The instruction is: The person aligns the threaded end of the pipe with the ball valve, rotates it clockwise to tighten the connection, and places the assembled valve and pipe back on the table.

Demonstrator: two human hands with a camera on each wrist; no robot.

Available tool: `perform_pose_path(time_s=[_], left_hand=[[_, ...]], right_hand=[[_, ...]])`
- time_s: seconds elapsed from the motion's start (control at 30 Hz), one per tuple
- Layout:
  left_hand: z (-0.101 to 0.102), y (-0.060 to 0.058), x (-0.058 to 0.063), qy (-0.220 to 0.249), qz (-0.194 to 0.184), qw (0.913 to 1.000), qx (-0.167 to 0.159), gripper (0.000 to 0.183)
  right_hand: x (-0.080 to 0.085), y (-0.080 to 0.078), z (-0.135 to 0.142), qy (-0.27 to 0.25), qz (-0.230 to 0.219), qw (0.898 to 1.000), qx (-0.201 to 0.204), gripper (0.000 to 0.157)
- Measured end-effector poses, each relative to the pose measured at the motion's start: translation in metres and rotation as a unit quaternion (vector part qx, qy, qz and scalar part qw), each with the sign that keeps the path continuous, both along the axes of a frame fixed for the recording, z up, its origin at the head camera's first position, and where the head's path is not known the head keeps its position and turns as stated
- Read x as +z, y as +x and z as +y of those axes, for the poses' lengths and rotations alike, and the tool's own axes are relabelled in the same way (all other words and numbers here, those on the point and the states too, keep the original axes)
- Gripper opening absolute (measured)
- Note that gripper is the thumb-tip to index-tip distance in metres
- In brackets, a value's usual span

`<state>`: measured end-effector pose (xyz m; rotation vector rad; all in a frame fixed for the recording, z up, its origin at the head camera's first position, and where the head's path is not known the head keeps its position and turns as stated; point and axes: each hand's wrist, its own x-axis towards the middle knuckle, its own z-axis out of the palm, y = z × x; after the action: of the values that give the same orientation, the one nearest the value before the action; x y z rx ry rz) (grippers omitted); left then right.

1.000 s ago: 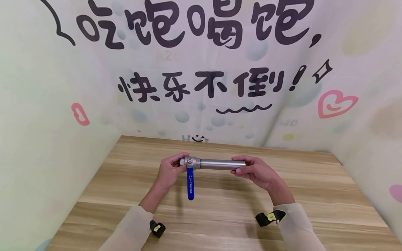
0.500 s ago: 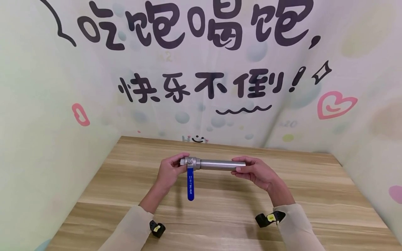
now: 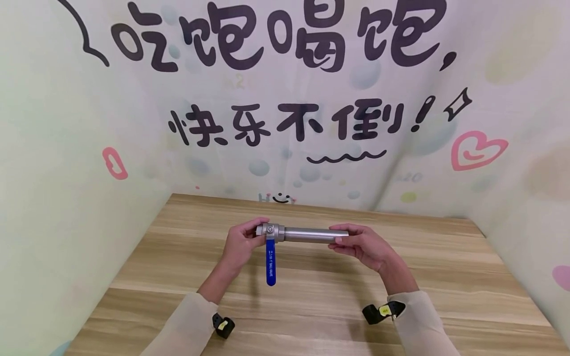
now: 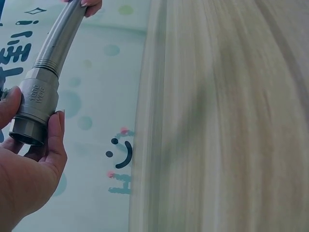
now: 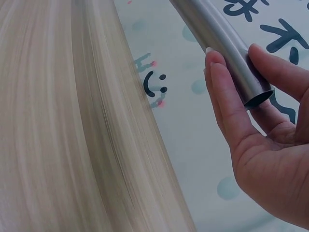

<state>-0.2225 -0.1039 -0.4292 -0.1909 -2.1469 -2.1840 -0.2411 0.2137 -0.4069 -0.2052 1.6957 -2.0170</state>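
A metal ball valve (image 3: 271,230) with a blue lever handle (image 3: 270,262) is joined to a straight steel pipe (image 3: 311,234). My left hand (image 3: 240,244) grips the valve's left end between thumb and fingers. In the left wrist view, threads show where the pipe meets the valve body (image 4: 39,94), which is marked "1000 WOG". With thumb and fingertips, my right hand (image 3: 367,247) pinches the pipe's far right end; the right wrist view shows the pipe's open mouth (image 5: 258,99). Valve and pipe are held level above the table, the lever pointing toward me.
Beneath the hands lies a wood-grain table (image 3: 303,306), with shadows of the arms on it. A printed cloth backdrop (image 3: 285,168) with large black characters stands at its back edge and wraps both sides. Each sleeve carries a black strapped wrist camera (image 3: 224,327).
Both hands keep the same hold on the valve and pipe. Only a very slight downward shift of the whole view shows.
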Motion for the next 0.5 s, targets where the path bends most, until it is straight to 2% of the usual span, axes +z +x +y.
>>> perform_pose_path(time_s=[0.5], left_hand=[[-0.0011,0.0005,-0.0001,-0.001,0.0,1.0,-0.001,0.039]], right_hand=[[0.0008,0.0004,-0.0017,0.017,-0.006,1.0,-0.004,0.035]])
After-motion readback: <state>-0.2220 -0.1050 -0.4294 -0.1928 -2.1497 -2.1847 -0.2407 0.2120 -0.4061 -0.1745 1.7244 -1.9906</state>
